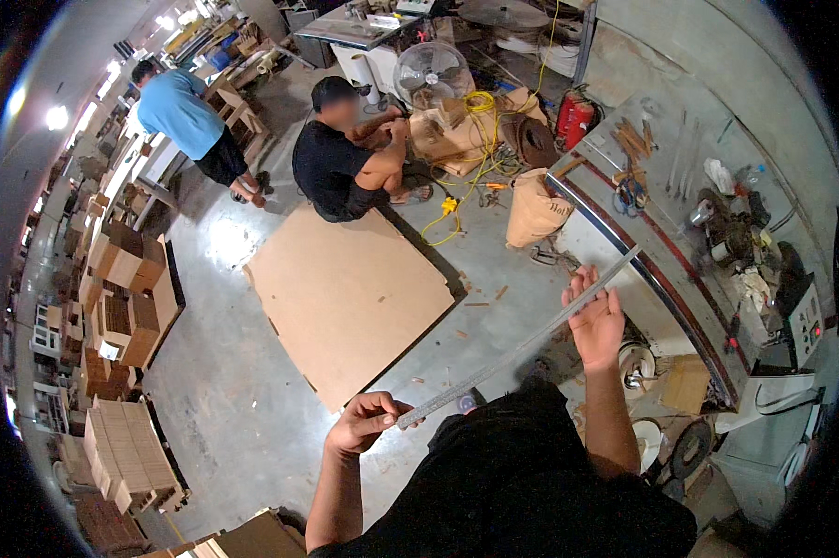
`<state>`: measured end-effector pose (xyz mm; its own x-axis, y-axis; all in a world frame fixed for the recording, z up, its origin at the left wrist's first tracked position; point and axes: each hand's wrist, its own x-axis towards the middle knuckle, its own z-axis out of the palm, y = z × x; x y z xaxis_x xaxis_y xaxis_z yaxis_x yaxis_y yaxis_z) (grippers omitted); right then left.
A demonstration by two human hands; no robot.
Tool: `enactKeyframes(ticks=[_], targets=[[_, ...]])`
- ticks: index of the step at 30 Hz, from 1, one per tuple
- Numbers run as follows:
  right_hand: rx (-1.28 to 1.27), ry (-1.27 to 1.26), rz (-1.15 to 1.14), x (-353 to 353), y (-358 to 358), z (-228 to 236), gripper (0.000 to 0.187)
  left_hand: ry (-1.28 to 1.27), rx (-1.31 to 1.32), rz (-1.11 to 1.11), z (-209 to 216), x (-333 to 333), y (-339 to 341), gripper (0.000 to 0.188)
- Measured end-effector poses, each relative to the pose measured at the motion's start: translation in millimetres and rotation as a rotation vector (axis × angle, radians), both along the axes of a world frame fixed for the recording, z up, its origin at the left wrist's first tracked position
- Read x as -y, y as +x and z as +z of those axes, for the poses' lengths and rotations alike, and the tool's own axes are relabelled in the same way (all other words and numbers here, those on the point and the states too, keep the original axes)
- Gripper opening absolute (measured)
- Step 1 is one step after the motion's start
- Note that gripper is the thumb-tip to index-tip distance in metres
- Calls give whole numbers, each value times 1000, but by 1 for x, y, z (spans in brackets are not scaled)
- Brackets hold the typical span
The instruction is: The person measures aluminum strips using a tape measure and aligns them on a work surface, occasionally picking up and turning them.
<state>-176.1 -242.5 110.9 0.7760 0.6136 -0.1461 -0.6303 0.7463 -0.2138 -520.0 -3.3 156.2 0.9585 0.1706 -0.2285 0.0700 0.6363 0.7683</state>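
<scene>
Above the floor (206, 381) | left hand (367, 423): pinching ruler (501, 362) at one end | right hand (596, 325): spread, ruler across palm

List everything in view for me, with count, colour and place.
Ruler: 1, grey, spanning both hands
Board: 1, tan, floor centre
Co-worker: 1, black shirt, crouching at board's far edge
Second co-worker: 1, blue shirt, upper left
Boxes: several, brown, left
Fan: 1, grey, top centre
Cable: uncounted, yellow, floor near fan
Extinguisher: 1, red, behind bench
Sack: 1, brown, beside bench
Bench: 1, grey top, right; small clutter uncountable
Scissors: count unclear, blue handles, on bench
Left hand: 1, bare, gripping ruler's near end
Right hand: 1, bare, palm up at ruler
</scene>
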Motion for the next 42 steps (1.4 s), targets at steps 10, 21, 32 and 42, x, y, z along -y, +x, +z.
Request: enactKeyframes(ticks=[10, 21, 32, 42], targets=[[48, 351, -54, -10, 73, 49, 36, -117, 126, 64, 7, 12, 60, 12], [46, 408, -138, -10, 269, 45, 34, -127, 99, 115, 4, 54, 254, 19], [-109, 291, -234, 32, 466, -13, 35, -52, 12, -62, 20, 121, 445, 11], [-258, 428, -117, 63, 547, -89, 35, 153, -123, -239, 29, 142, 545, 6]])
